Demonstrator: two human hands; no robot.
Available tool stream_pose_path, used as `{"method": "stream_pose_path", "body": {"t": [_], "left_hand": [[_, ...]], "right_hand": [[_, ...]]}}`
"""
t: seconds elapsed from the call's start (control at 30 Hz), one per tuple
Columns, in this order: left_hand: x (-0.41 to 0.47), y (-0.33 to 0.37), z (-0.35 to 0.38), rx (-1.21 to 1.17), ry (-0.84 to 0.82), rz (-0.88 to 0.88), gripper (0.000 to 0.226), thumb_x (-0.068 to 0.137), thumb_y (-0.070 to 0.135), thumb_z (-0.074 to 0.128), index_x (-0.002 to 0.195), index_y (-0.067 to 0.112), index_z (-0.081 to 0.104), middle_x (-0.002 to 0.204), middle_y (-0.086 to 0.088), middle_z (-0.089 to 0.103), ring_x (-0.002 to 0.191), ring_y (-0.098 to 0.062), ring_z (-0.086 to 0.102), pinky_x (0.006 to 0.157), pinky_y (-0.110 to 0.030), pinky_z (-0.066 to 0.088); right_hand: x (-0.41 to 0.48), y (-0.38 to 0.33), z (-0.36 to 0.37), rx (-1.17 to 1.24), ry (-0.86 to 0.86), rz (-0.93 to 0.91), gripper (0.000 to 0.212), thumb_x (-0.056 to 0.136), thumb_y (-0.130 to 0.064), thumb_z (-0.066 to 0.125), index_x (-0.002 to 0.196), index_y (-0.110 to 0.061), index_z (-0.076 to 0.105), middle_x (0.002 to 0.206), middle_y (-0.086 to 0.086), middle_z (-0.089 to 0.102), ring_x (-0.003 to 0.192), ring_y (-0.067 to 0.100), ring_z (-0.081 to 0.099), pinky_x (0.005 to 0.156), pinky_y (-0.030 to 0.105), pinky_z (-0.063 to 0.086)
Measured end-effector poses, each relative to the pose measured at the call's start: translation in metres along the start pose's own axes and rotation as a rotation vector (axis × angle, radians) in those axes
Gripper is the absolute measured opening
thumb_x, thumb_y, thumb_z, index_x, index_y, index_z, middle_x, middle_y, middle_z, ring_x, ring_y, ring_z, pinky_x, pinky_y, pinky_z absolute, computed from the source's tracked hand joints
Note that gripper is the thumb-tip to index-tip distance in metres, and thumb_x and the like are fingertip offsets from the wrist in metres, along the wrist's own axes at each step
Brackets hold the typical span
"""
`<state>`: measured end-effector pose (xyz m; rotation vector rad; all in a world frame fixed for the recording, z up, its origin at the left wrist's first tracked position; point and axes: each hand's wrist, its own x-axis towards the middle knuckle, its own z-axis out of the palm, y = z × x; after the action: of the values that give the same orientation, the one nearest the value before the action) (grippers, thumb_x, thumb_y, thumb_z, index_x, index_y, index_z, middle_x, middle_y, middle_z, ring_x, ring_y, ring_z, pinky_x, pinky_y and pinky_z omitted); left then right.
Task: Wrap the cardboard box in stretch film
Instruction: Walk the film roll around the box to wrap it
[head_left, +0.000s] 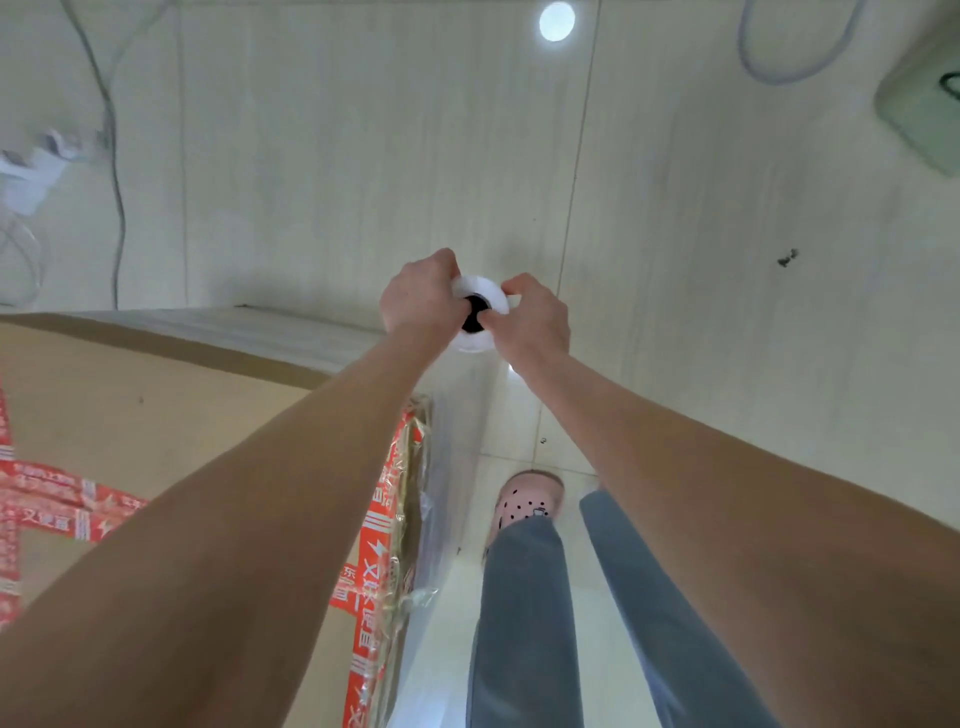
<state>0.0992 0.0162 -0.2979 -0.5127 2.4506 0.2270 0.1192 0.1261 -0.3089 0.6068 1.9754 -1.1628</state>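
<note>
**View from the head, looking down.** The cardboard box (156, 415) fills the lower left. Its brown top is crossed by strips of red tape (57, 509) printed with white characters, and more of the same tape runs down its near right edge.

Just beyond the box's far right corner, both hands hold the roll of stretch film (474, 343), seen end-on as a white ring round a dark core hole. The left hand (418, 299) grips the roll from the box side, fingers curled over its rim. The right hand (532, 319) grips it from the side away from the box, fingers curled, with the tips at the edge of the core hole. Both bare forearms reach in from the bottom of the view, the left one crossing above the box top.

A clear sheet of film (457, 467) runs from the roll down along the right side of the box and lies wrinkled over the tape at that edge.

Right of the box, on the pale floor (727, 260), are legs in grey trousers (519, 597) and one pink clog (530, 493) with dark holes. Beyond the box's far left corner lie grey cables (118, 182) and a white power strip (31, 166). Far to the right of the box a blurred green object (919, 119) sits at the edge of view, and a round bright patch (557, 21) of light shows on the floor well beyond the box
</note>
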Motion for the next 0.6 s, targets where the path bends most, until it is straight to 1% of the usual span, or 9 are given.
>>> {"method": "stream_pose_path", "body": {"t": [0.1, 0.17, 0.23, 0.3, 0.37, 0.43, 0.47, 0.53, 0.6], "left_hand": [[0.001, 0.002, 0.000, -0.013, 0.012, -0.028, 0.026, 0.080, 0.017, 0.058, 0.106, 0.016, 0.056, 0.100, -0.007, 0.063, 0.078, -0.023, 0.046, 0.064, -0.030, 0.033], [0.000, 0.003, 0.001, -0.038, 0.007, -0.029, 0.027, 0.081, 0.018, 0.059, 0.107, 0.014, 0.055, 0.100, -0.008, 0.063, 0.079, -0.023, 0.046, 0.064, -0.031, 0.033], [-0.003, 0.003, 0.002, -0.080, -0.003, -0.045, 0.027, 0.081, 0.020, 0.060, 0.107, 0.013, 0.055, 0.100, -0.009, 0.063, 0.080, -0.024, 0.048, 0.064, -0.030, 0.033], [-0.004, 0.001, 0.002, -0.119, -0.029, -0.069, 0.028, 0.081, 0.024, 0.061, 0.106, 0.012, 0.055, 0.099, -0.009, 0.063, 0.086, -0.027, 0.055, 0.065, -0.030, 0.035], [-0.003, -0.001, 0.003, -0.141, -0.059, -0.100, 0.029, 0.081, 0.027, 0.063, 0.104, 0.011, 0.054, 0.100, -0.010, 0.063, 0.093, -0.029, 0.059, 0.066, -0.030, 0.036], [0.000, -0.004, 0.001, -0.188, -0.067, -0.159, 0.028, 0.081, 0.027, 0.063, 0.100, 0.010, 0.054, 0.099, -0.011, 0.063, 0.093, -0.030, 0.059, 0.066, -0.031, 0.038], [0.001, -0.005, 0.001, -0.217, -0.068, -0.186, 0.027, 0.080, 0.027, 0.064, 0.098, 0.010, 0.053, 0.098, -0.010, 0.063, 0.092, -0.030, 0.059, 0.066, -0.031, 0.039], [0.005, -0.005, -0.001, -0.254, -0.071, -0.206, 0.025, 0.080, 0.028, 0.064, 0.094, 0.011, 0.052, 0.092, -0.008, 0.061, 0.087, -0.029, 0.059, 0.064, -0.031, 0.040], [0.010, -0.006, -0.004, -0.272, -0.074, -0.202, 0.024, 0.080, 0.029, 0.063, 0.091, 0.013, 0.050, 0.088, -0.006, 0.058, 0.082, -0.027, 0.057, 0.063, -0.030, 0.039]], "right_hand": [[0.004, -0.004, -0.001, -0.005, -0.004, -0.002, 0.027, 0.085, -0.019, 0.060, 0.111, -0.024, 0.056, 0.094, -0.004, 0.053, 0.084, 0.022, 0.058, 0.069, 0.027, 0.045], [0.005, -0.006, -0.003, -0.026, -0.006, -0.007, 0.027, 0.085, -0.017, 0.058, 0.112, -0.024, 0.056, 0.094, -0.003, 0.054, 0.082, 0.021, 0.057, 0.067, 0.026, 0.043], [0.005, -0.007, -0.006, -0.056, -0.020, -0.021, 0.029, 0.085, -0.015, 0.056, 0.112, -0.024, 0.056, 0.096, -0.001, 0.056, 0.080, 0.021, 0.057, 0.065, 0.027, 0.042], [0.006, -0.009, -0.007, -0.092, -0.036, -0.030, 0.032, 0.086, -0.015, 0.054, 0.116, -0.026, 0.056, 0.102, 0.000, 0.059, 0.082, 0.022, 0.058, 0.066, 0.027, 0.042], [0.009, -0.015, -0.006, -0.145, -0.053, -0.050, 0.038, 0.086, -0.017, 0.054, 0.122, -0.030, 0.056, 0.112, 0.000, 0.062, 0.092, 0.023, 0.060, 0.071, 0.026, 0.042], [0.014, -0.022, -0.004, -0.176, -0.052, -0.054, 0.043, 0.087, -0.018, 0.054, 0.128, -0.031, 0.054, 0.121, 0.000, 0.060, 0.104, 0.022, 0.059, 0.079, 0.025, 0.042], [0.016, -0.025, -0.003, -0.175, -0.046, -0.043, 0.045, 0.086, -0.017, 0.055, 0.130, -0.029, 0.052, 0.123, 0.000, 0.059, 0.107, 0.023, 0.059, 0.080, 0.025, 0.041], [0.020, -0.030, -0.003, -0.176, -0.023, -0.018, 0.045, 0.086, -0.017, 0.055, 0.130, -0.026, 0.050, 0.122, 0.003, 0.057, 0.105, 0.024, 0.058, 0.078, 0.026, 0.042], [0.025, -0.034, -0.001, -0.193, -0.002, -0.024, 0.040, 0.084, -0.019, 0.057, 0.124, -0.025, 0.054, 0.116, 0.002, 0.059, 0.099, 0.023, 0.059, 0.075, 0.027, 0.043]]}}
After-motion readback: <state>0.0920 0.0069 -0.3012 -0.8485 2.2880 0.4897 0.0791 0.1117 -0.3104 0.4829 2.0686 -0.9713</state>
